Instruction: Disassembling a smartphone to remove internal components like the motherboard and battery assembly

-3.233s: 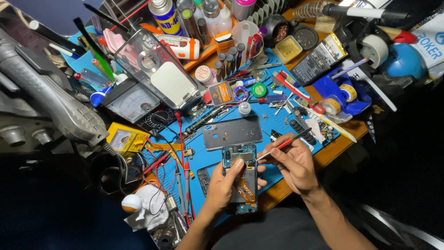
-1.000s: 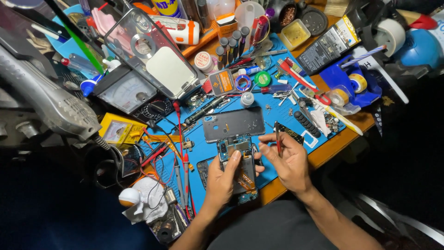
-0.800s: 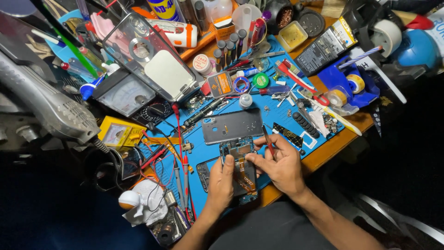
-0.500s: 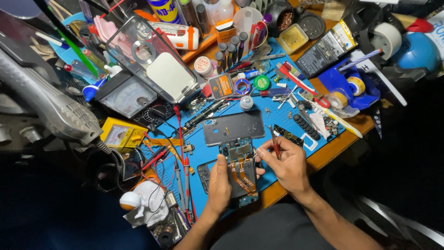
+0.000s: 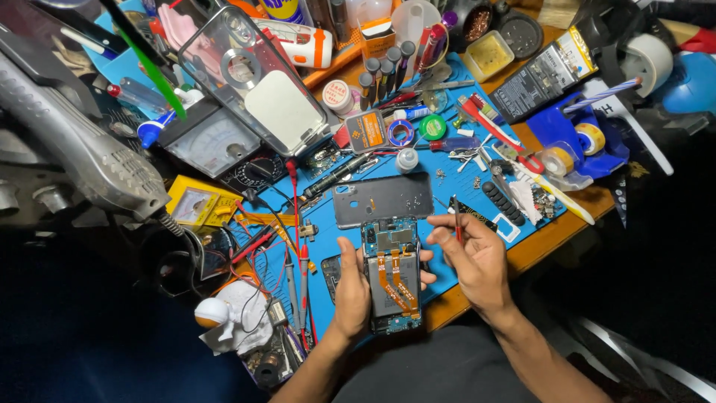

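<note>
Head view: the left hand (image 5: 352, 287) grips the opened phone (image 5: 393, 275) along its left long edge, fingers wrapped beneath so that the fingertips (image 5: 426, 257) show past the right edge; the thumb lies on the left rim; the phone lies face down near the front edge of the blue work mat (image 5: 455, 190), close to the front edge of the tabletop, its rear cover removed, exposing the circuit board at the top, the grey battery below it and two orange flex cables running lengthwise. The right hand (image 5: 477, 261) sits just beside the phone on its right; thumb and forefinger are pinched on a thin red-handled tool (image 5: 457, 224), which stands nearly upright above the hand, apart from the phone; the remaining fingers are curled. The grey back cover (image 5: 382, 199) lies flat on the mat directly behind the phone, just clear of its top end. Toward the back left of the tabletop stand an analogue meter (image 5: 211, 142) and a clear tilted panel (image 5: 257, 78); a yellow multimeter (image 5: 195, 201) lies at the left edge of the mat; red test leads (image 5: 295, 224) run down the mat left of the phone; a phone battery (image 5: 544, 75) lies at the back right; rolls of tape (image 5: 574, 149) rest in a blue tray at the right edge.
</note>
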